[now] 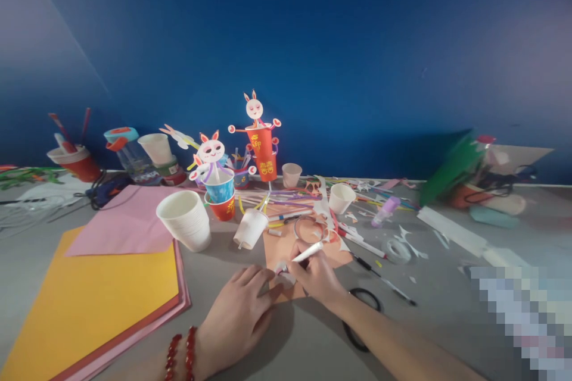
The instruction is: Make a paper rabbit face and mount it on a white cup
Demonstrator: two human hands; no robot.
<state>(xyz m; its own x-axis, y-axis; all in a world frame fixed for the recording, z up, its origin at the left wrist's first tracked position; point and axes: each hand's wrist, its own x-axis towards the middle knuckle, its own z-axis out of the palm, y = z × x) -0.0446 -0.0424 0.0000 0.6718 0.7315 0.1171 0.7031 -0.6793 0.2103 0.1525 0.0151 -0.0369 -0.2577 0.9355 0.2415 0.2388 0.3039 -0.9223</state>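
Note:
My right hand (pixel 316 278) grips a white marker (pixel 308 252), its tip down on a small white paper piece (pixel 289 279). My left hand (pixel 243 308), with red beads at the wrist, holds that piece down by its left side, fingers bent and close together. Both lie over a sheet of orange paper (pixel 337 258). Just beyond the hands, a white paper cup (pixel 251 229) is tipped over with yellow strips at its base. Behind it, a rabbit-faced figure (pixel 267 152) stands on a red cup, and a second rabbit figure (pixel 218 186) on a blue cup.
Stacked white cups (pixel 184 220) and yellow paper sheets (pixel 116 286) are at left. Black-handled scissors (pixel 363 345) lie beside my right forearm. A black pen (pixel 384 278), a tape roll (pixel 397 249), a purple glue stick (pixel 386 211) and paper scraps spread to the right. A blue wall closes the back.

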